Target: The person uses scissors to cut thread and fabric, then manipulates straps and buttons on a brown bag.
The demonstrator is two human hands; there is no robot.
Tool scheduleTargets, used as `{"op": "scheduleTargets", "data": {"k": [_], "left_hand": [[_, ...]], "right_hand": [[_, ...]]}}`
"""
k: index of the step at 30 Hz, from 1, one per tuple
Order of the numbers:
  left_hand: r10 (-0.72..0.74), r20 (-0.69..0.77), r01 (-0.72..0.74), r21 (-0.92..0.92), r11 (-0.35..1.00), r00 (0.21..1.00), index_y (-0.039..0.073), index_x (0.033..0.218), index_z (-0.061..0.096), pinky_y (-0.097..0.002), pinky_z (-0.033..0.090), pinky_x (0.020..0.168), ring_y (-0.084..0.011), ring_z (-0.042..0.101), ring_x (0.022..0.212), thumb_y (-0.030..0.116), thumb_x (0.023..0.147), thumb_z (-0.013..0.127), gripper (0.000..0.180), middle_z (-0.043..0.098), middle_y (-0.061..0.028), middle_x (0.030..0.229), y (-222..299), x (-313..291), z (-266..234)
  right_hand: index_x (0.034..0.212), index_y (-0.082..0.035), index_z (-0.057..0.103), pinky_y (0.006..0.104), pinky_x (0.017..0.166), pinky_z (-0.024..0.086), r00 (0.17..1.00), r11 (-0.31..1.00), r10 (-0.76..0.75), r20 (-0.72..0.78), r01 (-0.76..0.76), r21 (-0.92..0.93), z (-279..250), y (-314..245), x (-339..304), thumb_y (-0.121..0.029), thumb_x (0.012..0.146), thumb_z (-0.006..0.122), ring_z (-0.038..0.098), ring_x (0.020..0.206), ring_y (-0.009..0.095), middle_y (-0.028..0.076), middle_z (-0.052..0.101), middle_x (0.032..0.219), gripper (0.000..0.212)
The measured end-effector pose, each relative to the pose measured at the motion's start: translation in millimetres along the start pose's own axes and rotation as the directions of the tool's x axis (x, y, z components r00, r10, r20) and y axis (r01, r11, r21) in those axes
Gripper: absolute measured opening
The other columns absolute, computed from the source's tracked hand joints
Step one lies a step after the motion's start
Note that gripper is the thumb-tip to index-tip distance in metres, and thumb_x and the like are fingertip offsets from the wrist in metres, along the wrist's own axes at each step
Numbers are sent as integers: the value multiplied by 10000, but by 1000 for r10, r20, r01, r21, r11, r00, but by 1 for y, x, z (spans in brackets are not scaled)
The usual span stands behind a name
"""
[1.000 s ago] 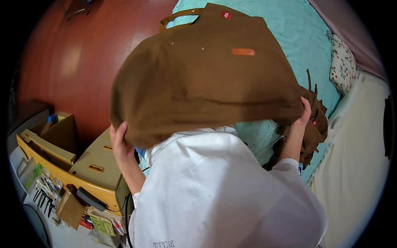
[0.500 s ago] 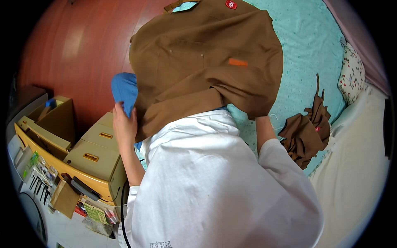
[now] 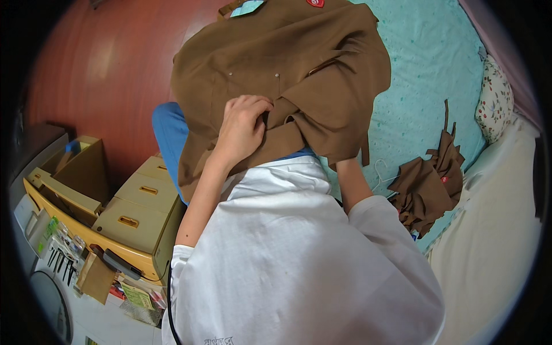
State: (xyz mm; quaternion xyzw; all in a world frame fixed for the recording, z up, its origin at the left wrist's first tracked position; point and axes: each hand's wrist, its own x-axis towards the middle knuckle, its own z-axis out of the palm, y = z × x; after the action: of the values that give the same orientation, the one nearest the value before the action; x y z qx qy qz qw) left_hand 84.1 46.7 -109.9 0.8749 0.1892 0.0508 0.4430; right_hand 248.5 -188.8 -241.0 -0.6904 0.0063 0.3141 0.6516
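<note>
A brown apron (image 3: 213, 57) with small rivets and a red badge lies spread over my lap and beyond my knees, its near part bunched in folds. My left hand (image 3: 244, 123) rests on the middle of it, fingers curled round a fold of the fabric. Under the right side of the cloth, my right hand is covered; only the wrist and forearm (image 3: 351, 181) show, so its fingers are hidden. The cloth bulges up over that hand.
Another crumpled brown cloth (image 3: 425, 187) with straps lies at the right on the turquoise bedsheet (image 3: 425, 75), beside a white hanger (image 3: 379, 172). A patterned pillow (image 3: 494, 100) sits farther right. At the left are a drawer cabinet (image 3: 135, 201) and the reddish floor (image 3: 109, 75).
My left hand has moved right, from the apron's left edge by my knee onto its middle. The right side has been lifted and folded, and the orange patch no longer shows.
</note>
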Motion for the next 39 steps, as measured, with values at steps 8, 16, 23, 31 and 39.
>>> {"op": "scheduleTargets", "data": {"k": [8, 16, 23, 31, 39], "left_hand": [[130, 60, -122, -117, 986, 990, 4, 821, 548, -409, 463, 923, -341, 523, 1142, -119, 667, 543, 197, 597, -141, 1156, 43, -11, -5], [161, 248, -119, -174, 978, 955, 24, 747, 556, -377, 455, 809, -286, 546, 917, -61, 678, 587, 115, 581, -91, 999, 52, -15, 2], [168, 271, -134, -139, 981, 948, 31, 749, 582, -373, 437, 785, -280, 518, 854, -41, 694, 592, 91, 547, -86, 921, 55, -21, 2], [133, 373, -95, -119, 988, 918, 28, 750, 600, -369, 442, 807, -264, 525, 877, -21, 706, 593, 66, 555, -82, 889, 54, -24, 2], [53, 372, 21, -193, 981, 927, 12, 763, 588, -392, 465, 783, -288, 541, 882, -54, 718, 567, 83, 565, -101, 850, 43, -24, 5]], "right_hand": [[1333, -53, 509, 412, 957, 449, 995, 990, -29, 94, 42, -134, 3, -3, 18, -198, 861, 597, 570, 1124, 315, 173, 604, 1188, 501], [1324, -62, 517, 410, 930, 463, 992, 958, -31, 120, 64, -278, -27, -15, 18, -182, 846, 604, 588, 1092, 319, 181, 619, 1154, 500], [1316, -70, 523, 408, 905, 474, 988, 906, -37, 150, 97, -412, -44, -25, 5, -169, 833, 610, 604, 1064, 322, 188, 631, 1124, 500], [1307, -78, 531, 406, 878, 488, 965, 703, -16, 262, 197, -683, -67, -41, -42, -154, 819, 617, 622, 1032, 325, 196, 646, 1090, 501], [1257, -75, 549, 405, 791, 504, 957, 265, 275, 94, 18, -964, -125, -98, -129, -134, 817, 619, 651, 899, 310, 195, 663, 963, 449]]}}
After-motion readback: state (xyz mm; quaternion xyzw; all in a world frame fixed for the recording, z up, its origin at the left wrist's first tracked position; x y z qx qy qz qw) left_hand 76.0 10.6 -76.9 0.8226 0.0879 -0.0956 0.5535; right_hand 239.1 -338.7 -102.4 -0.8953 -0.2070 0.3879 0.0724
